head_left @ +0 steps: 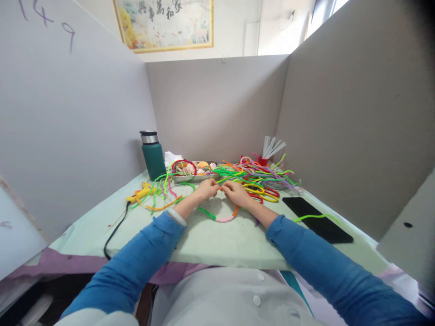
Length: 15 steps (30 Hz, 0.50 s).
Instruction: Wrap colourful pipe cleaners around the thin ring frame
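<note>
On tabletop (231, 249), strip (224, 220) bowed nearward.

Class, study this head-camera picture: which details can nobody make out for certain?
All in the head view:
- The exact grip of the left hand and right hand: too small, partly hidden by their own fingers.
- The black cord's far end: lost beyond the table edge and sleeve.
- The red cup's base: behind tangled fuzzy stems.
- The framed picture's top: cut off by the upper edge.
</note>
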Motion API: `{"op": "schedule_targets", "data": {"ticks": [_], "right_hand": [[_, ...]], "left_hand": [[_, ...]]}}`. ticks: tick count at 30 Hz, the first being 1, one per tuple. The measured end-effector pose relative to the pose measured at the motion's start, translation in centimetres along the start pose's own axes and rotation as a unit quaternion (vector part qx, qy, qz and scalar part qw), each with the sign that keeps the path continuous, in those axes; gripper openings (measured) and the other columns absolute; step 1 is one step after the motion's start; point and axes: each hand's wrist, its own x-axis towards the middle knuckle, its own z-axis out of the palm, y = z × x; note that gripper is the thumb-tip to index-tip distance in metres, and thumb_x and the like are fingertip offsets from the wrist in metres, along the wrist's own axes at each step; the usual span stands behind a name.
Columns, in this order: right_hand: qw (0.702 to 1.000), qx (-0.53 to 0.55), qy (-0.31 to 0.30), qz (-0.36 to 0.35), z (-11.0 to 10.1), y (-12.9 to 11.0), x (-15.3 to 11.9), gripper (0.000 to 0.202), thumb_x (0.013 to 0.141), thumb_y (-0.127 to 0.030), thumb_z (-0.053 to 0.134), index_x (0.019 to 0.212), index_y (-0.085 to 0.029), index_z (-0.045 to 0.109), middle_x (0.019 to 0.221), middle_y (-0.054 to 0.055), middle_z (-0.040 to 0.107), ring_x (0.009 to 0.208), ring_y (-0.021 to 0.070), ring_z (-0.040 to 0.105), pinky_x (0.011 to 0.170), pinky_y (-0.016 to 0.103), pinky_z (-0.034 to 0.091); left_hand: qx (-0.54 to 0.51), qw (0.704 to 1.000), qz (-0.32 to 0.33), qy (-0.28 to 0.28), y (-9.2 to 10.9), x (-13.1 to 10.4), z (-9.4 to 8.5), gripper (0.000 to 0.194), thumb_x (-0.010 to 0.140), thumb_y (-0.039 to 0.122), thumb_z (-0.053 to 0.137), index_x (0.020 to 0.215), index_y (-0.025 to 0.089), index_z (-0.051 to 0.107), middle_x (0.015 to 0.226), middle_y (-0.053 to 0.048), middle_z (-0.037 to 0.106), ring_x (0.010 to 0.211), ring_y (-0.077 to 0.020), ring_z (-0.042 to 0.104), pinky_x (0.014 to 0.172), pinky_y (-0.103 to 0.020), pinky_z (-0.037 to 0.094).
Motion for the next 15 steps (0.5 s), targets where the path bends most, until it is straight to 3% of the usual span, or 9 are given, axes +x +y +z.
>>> {"op": "schedule_targets", "data": {"ticks": [15], "right_hand": [[1.000, -0.007, 0.001, 0.002, -0.02, -0.11, -0.04, 0.023, 0.080, -0.029, 0.042, 0.065, -0.016, 0.053, 0.058, -0.001, 0.053, 0.056, 0.0103, 0.045, 0.053, 0.021, 0.030]], "left_hand": [[-0.052, 0.998, -0.017, -0.022, 0.54, -0.49, -0.25, 0.018, 0.078, 0.031, 0.047, 0.074, 0.014, 0.051, 0.055, 0.003, 0.052, 0.032, -0.0037, 0.033, 0.034, -0.017, 0.025]]}}
